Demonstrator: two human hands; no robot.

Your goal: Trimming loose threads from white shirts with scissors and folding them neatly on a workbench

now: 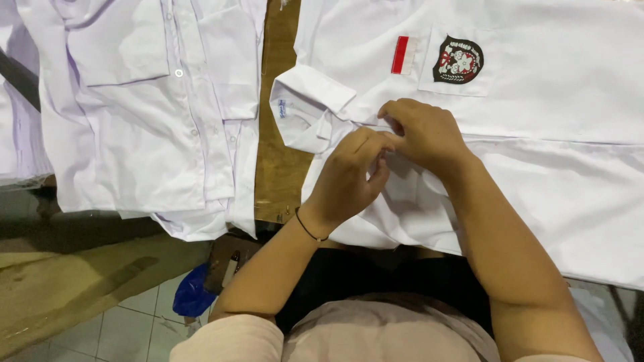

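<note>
Head view: from where I watch, both hands meet over a white shirt [537, 167] spread across the wooden desk [278, 167], just below its turned-down collar [308, 100]. The left hand [345, 181], a thin dark band at its wrist, has its fingers curled closed on a pinch of cloth at the front edge. The right hand [422, 134] presses down beside it, fingertips tucked into the same fold, so its grip looks closed on the fabric too. A red and white flag patch [404, 55] and a dark round badge [457, 60] sit on the chest pocket farther up.

I judge the shirt light, soft and limp: it will sag and crease wherever it is lifted, though it should not slip. The collar and the doubled front edge look the firmest places to take hold. A stack of matching white shirts [147, 114] lies to the left, apart, across a strip of bare wood.
</note>
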